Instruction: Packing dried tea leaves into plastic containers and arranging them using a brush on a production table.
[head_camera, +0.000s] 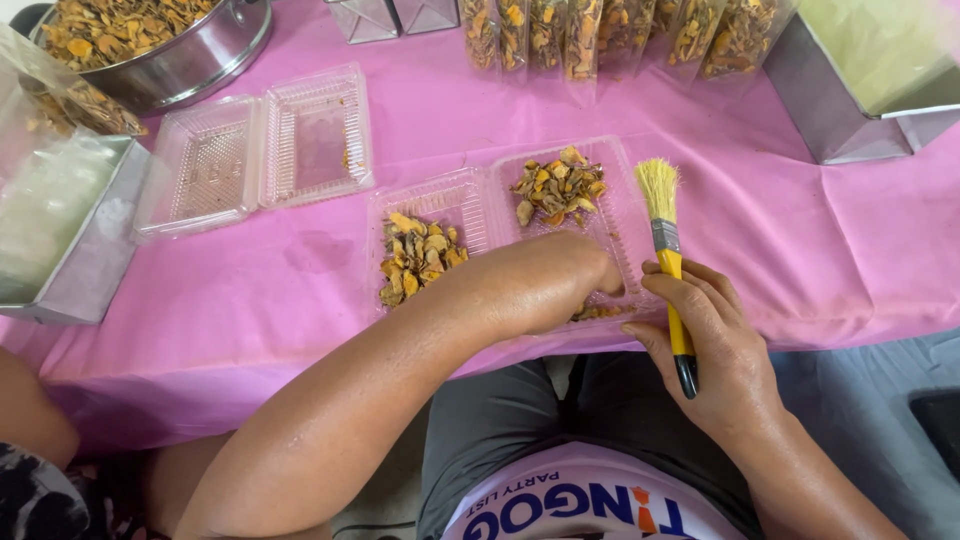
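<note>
I see dried pieces already in both halves of the open clamshell tray, my right hand gripping the brush beside it, my left hand curled over it, grip hidden.

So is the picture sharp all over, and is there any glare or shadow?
Head view: even, soft daylight, with the brush in the right hand and the clear tray crisp; the left hand casts only a faint shadow; mild glare on the metal bowl; the edges bow slightly; the nearest clothing is a little soft.
</note>
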